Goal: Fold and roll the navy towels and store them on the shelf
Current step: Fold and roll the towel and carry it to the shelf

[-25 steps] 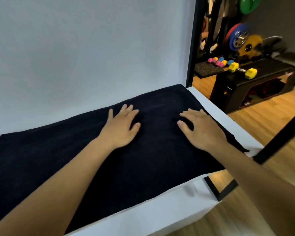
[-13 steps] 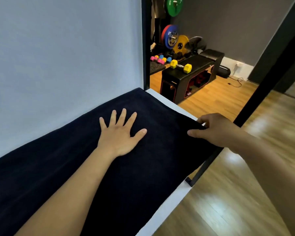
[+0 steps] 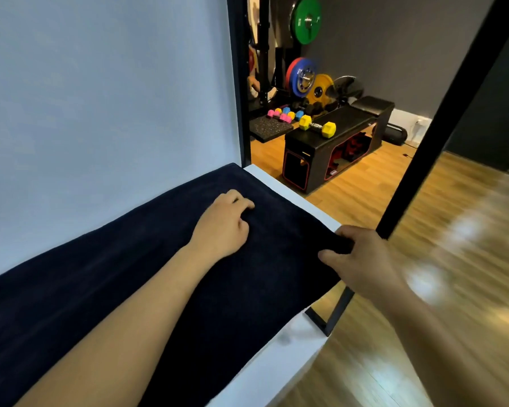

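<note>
Navy towel (image 3: 100,259) lies flat under my forearms on the white table (image 3: 276,373). Right hand (image 3: 365,257) pinches its short end. Left hand (image 3: 224,227), beyond it, curls into the cloth. Best to lift both grips together, keep the edge taut, and fold square.

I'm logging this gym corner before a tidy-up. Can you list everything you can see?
navy towel: one, navy, spread across the table
table: one, white top with black legs, under the towel
bench: one, black, on the wooden floor beyond the table
yellow dumbbell: one, yellow, lying on the bench
small dumbbells: several, pink, blue and yellow, on the floor left of the bench
green plate: one, green, high up
blue plate: one, blue, below the green
yellow plate: one, yellow, beside the blue
left hand: fingers curled on the towel
right hand: gripping the towel's right edge
</note>
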The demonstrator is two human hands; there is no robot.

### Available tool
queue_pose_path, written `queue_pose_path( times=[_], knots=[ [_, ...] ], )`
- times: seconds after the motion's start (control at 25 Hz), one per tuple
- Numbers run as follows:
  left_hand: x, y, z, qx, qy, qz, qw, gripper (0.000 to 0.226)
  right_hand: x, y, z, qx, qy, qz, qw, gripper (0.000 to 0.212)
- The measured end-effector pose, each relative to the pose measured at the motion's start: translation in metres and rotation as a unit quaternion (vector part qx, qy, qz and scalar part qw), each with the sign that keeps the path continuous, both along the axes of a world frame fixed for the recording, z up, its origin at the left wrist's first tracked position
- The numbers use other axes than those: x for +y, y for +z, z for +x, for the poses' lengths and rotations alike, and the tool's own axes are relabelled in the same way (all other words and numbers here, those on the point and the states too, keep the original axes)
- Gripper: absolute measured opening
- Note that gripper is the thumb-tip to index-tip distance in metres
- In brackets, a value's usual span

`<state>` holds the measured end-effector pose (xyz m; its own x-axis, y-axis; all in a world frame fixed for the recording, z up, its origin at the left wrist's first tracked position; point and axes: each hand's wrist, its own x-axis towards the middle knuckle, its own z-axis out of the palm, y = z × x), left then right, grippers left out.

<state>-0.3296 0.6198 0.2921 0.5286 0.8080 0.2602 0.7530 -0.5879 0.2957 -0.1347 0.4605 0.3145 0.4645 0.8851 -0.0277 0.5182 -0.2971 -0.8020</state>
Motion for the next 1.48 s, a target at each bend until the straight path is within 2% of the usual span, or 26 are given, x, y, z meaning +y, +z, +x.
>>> queue_pose_path(
  times=[0.08,0.16,0.28,0.36,0.4,0.44,0.48,0.52,0.56,0.6,0.64,0.72,0.76,0.8,0.84,0.88,0.92,0.96,1.0,1.12,1.16,1.24,1.32,1.48],
  knots=[
    [0.006,0.002,0.008,-0.099,0.027,-0.103,0.989,0.029,-0.006,-0.008,-0.013,-0.079,0.030,0.155,0.984,0.013],
    [0.015,0.008,0.010,-0.178,0.090,-0.183,0.962,0.027,-0.010,-0.023,-0.022,-0.151,0.134,0.243,0.949,0.021],
    [0.030,0.020,0.013,-0.262,0.179,-0.317,0.894,0.034,-0.014,-0.045,-0.028,-0.235,0.294,0.245,0.894,0.045],
    [0.036,0.030,0.020,-0.288,0.206,-0.388,0.851,0.062,-0.016,-0.052,-0.027,-0.259,0.319,0.245,0.878,0.049],
    [0.038,0.035,0.023,-0.282,0.219,-0.409,0.840,0.076,-0.018,-0.051,-0.029,-0.233,0.308,0.242,0.890,0.046],
    [0.041,0.036,0.026,-0.266,0.222,-0.413,0.842,0.081,-0.022,-0.045,-0.029,-0.178,0.282,0.233,0.914,0.042],
    [0.042,0.036,0.029,-0.238,0.222,-0.400,0.857,0.073,-0.024,-0.034,-0.030,-0.094,0.251,0.218,0.939,0.036],
    [0.044,0.034,0.030,-0.208,0.230,-0.376,0.873,0.052,-0.025,-0.022,-0.029,-0.001,0.224,0.212,0.951,0.024],
    [0.046,0.033,0.030,-0.196,0.248,-0.352,0.881,0.041,-0.024,-0.012,-0.026,0.082,0.204,0.215,0.952,0.009],
    [0.048,0.030,0.028,-0.207,0.264,-0.344,0.877,0.034,-0.019,-0.003,-0.022,0.128,0.181,0.209,0.952,0.006],
    [0.049,0.027,0.025,-0.232,0.274,-0.351,0.865,0.032,-0.010,0.004,-0.017,0.136,0.155,0.185,0.961,0.015],
    [0.046,0.028,0.019,-0.307,0.263,-0.392,0.826,0.035,0.011,0.010,-0.001,0.001,0.126,0.057,0.990,0.031],
    [0.047,0.028,0.018,-0.340,0.247,-0.413,0.808,0.042,0.019,0.013,0.003,-0.066,0.127,-0.031,0.989,0.042],
    [0.048,0.028,0.018,-0.362,0.231,-0.427,0.796,0.049,0.025,0.013,0.003,-0.088,0.136,-0.100,0.982,0.047],
    [0.049,0.028,0.017,-0.378,0.220,-0.435,0.788,0.051,0.030,0.014,0.002,-0.080,0.152,-0.130,0.977,0.040],
    [0.051,0.028,0.015,-0.390,0.213,-0.436,0.783,0.048,0.031,0.014,0.001,-0.069,0.161,-0.128,0.976,0.019],
    [0.054,0.029,0.013,-0.401,0.207,-0.437,0.778,0.042,0.030,0.016,-0.002,-0.061,0.174,-0.099,0.978,0.013],
    [0.056,0.030,0.010,-0.404,0.200,-0.434,0.780,0.034,0.028,0.016,-0.005,-0.047,0.172,-0.060,0.982,0.027],
    [0.058,0.030,0.008,-0.397,0.192,-0.415,0.796,0.028,0.026,0.013,-0.006,-0.020,0.147,-0.019,0.989,0.032],
    [0.076,0.021,0.007,-0.290,0.161,-0.258,0.907,0.016,0.012,0.007,-0.006,0.092,0.047,0.027,0.994,0.022],
    [0.082,0.017,0.009,-0.237,0.148,-0.216,0.936,0.017,0.007,0.003,-0.004,0.112,0.028,0.020,0.993,0.016],
    [0.094,0.008,0.016,-0.107,0.124,-0.151,0.975,0.036,0.000,-0.003,0.000,0.132,-0.007,0.007,0.991,0.014],
    [0.104,0.001,0.020,0.006,0.096,-0.100,0.990,0.047,-0.009,-0.004,0.001,0.148,-0.049,0.021,0.988,0.014],
    [0.107,-0.005,0.028,0.083,0.165,-0.072,0.980,0.048,-0.029,-0.009,-0.009,0.215,-0.087,0.035,0.972,0.017]
  ],
)
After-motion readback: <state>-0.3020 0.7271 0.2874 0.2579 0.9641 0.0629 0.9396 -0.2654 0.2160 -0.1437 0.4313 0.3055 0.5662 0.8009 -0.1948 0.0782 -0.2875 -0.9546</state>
